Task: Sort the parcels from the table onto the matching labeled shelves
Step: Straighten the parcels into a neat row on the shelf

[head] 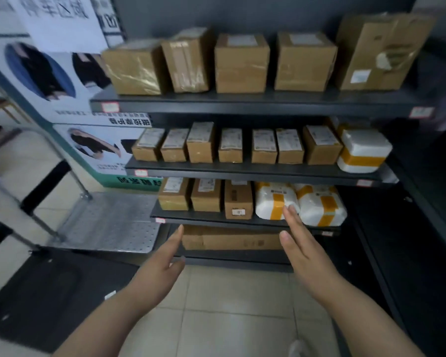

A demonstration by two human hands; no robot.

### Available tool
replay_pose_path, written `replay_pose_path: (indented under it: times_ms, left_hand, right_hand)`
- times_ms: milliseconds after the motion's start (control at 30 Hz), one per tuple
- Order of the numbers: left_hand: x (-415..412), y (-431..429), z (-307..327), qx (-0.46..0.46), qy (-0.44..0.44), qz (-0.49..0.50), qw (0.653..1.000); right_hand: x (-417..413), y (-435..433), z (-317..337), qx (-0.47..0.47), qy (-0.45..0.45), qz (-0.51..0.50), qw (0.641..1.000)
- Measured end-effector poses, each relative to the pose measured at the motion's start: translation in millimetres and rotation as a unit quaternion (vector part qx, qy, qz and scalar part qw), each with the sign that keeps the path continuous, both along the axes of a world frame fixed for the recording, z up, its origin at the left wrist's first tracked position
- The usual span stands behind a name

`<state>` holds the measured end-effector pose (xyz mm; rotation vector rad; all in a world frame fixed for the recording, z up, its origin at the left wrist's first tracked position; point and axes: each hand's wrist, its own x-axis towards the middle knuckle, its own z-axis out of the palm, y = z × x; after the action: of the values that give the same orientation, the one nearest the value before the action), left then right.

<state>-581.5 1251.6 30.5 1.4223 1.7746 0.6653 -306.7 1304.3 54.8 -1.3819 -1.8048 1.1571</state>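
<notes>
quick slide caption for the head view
Empty left hand and right hand reach toward shelves stocked with cardboard boxes and white taped parcels.

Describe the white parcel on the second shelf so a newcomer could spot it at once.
On the dark shelving unit, find the second shelf from the top, lined with small brown cardboard boxes. At the right end of that row sits the white foam box. Unlike its brown neighbours, it is white, ringed by one horizontal orange tape band.

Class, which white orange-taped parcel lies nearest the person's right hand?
The left white parcel on the third shelf down; fingertips of the right hand overlap it.
</notes>
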Motion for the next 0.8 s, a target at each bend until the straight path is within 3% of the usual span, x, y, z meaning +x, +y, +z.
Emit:
replay_pose_path:
  times_ms: [367,800]
  left_hand:
    - [-45.3,-10.7,99.4,0.168,0.175,-0.015,0.97]
    - [-51.9,143.4,134.4,0.229,0.315,-0.028,0.921]
  right_hand:
    - [-45.9,-0.3,103.5,0.133,-0.015,0.034,0.99]
    - [-71.4,138.1,147.5,0.118,-0.024,0.052,0.991]
